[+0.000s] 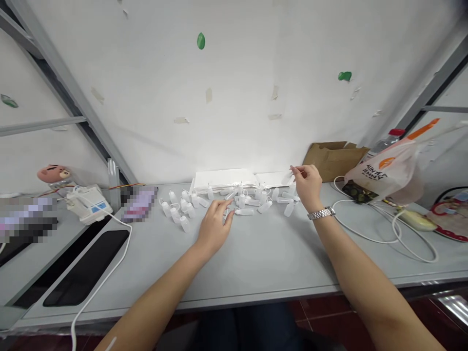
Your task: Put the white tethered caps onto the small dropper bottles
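Note:
Small translucent squeeze bottles [185, 224] with thin nozzle tips are scattered over the grey desk, some upright and others on their sides. My left hand [214, 225] is low among them, thumb and index finger apart. Its fingertips are beside a tilted squeeze bottle [231, 195], and another bottle [244, 211] lies just right of the thumb. Farther right, my right hand [307, 184] is raised near the wall, with thumb and fingers pinched on a pale translucent squeeze bottle [288, 178] that blends with the background. Several bottles [288, 208] lie below that hand.
Stacked white sheets or boxes [224, 179] lean at the wall behind the bottles. An open cardboard box [334, 161], a plastic bag [383, 168] and a looping white cable [383, 241] occupy the right side. A black phone-like slab [87, 268] and a white power strip [87, 204] are left.

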Demonstrator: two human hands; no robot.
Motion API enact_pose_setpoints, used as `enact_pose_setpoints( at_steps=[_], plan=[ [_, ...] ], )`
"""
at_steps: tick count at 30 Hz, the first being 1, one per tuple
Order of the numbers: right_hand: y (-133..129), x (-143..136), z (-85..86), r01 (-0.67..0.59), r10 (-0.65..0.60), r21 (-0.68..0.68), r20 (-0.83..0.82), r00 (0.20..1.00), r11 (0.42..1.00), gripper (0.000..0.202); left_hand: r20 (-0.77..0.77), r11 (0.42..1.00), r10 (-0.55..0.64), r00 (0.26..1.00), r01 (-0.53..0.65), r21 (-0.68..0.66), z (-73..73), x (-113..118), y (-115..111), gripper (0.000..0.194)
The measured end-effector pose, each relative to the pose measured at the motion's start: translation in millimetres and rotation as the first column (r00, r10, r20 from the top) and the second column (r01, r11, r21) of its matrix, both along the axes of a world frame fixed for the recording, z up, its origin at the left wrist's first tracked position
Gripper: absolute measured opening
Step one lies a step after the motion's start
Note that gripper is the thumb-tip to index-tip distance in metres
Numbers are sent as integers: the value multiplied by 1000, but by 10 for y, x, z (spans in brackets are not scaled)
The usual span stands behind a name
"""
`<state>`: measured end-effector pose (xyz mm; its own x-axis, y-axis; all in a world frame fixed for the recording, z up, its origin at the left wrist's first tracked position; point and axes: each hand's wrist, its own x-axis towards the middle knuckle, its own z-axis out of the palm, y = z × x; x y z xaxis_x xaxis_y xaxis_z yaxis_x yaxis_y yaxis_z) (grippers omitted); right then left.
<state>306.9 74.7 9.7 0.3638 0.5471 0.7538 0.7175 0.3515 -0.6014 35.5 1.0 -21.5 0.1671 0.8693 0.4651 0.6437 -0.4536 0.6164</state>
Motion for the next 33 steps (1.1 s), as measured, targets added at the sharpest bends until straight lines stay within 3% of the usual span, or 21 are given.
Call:
enact_pose_setpoints(
  at_steps=[8, 16, 23, 29, 33],
  plan=[
    [151, 44, -252, -28, 67, -333, 107, 992, 943, 24, 26, 995, 92, 995, -91, -43, 46, -131, 118, 33],
    [183, 61, -302, 4, 70, -387, 176, 982, 922, 30, -213, 978, 116, 970, -149, -147, 57, -164, 114, 29],
    [151, 63, -263, 49, 36, -390, 209, 977, 919, 25, -560, 970, 145, 816, -229, -81, 18, -179, 122, 29],
    [55, -18, -122, 102, -19, -316, 257, 966, 943, 21, -656, 966, 131, 743, -244, -84, 43, -196, 128, 26],
    [-62, -147, -45, 118, 53, -443, 355, 933, 889, 21, -663, 962, 164, 731, -267, -56, 40, -213, 158, 25]
  ],
)
